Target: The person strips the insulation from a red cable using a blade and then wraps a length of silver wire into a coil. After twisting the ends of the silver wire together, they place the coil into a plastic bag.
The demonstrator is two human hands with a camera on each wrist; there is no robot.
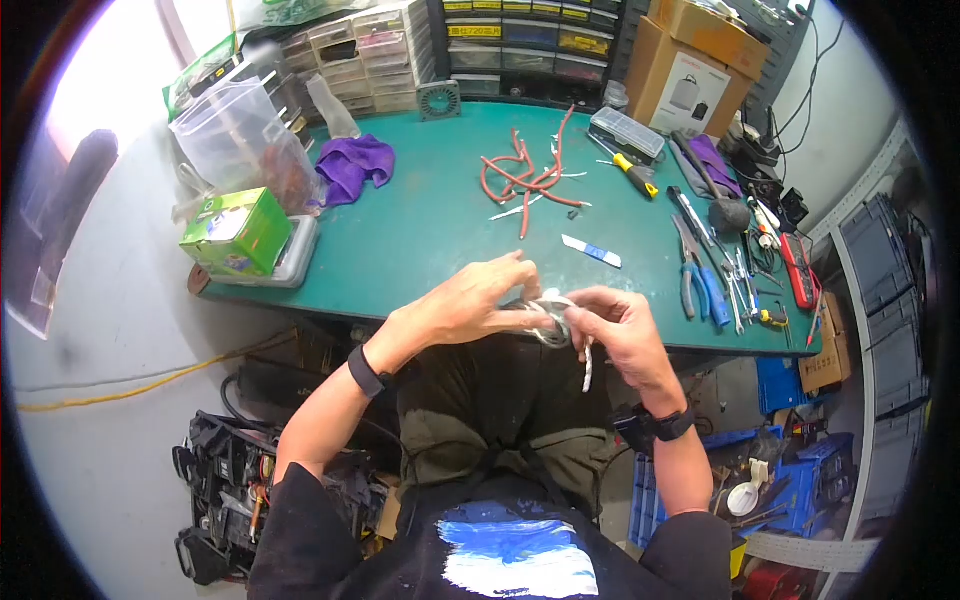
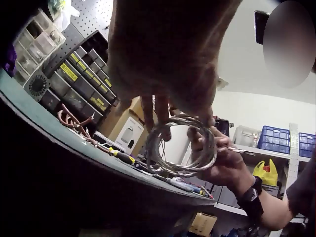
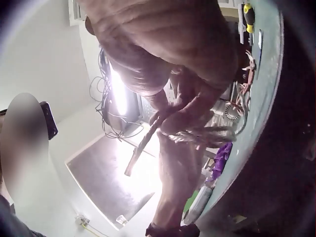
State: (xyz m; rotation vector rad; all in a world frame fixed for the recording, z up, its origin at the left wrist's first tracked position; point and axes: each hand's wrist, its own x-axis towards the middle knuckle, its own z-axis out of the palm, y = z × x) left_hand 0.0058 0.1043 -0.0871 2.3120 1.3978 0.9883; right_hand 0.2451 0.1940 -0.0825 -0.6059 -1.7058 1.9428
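A coil of twisted silvery-white cord (image 1: 549,322) is held between both hands above the table's front edge. My left hand (image 1: 468,300) grips the coil's left side, thumb and fingers around it. At its right side my right hand (image 1: 622,335) pinches the cord, and a short end (image 1: 587,370) hangs below the fingers. The left wrist view shows the round loops of the coil (image 2: 180,174) from below, with the right hand (image 2: 224,165) behind them. In the right wrist view the cord's loose end (image 3: 138,150) sticks out past the right hand's fingertips.
Red tubing pieces (image 1: 522,180) lie at the table's (image 1: 430,220) middle, a blue-and-white cutter (image 1: 591,251) nearer. Pliers (image 1: 700,280), a screwdriver (image 1: 636,175) and other tools lie right. A green box (image 1: 236,232) and purple cloth (image 1: 354,166) are left; drawers (image 1: 525,45) stand behind.
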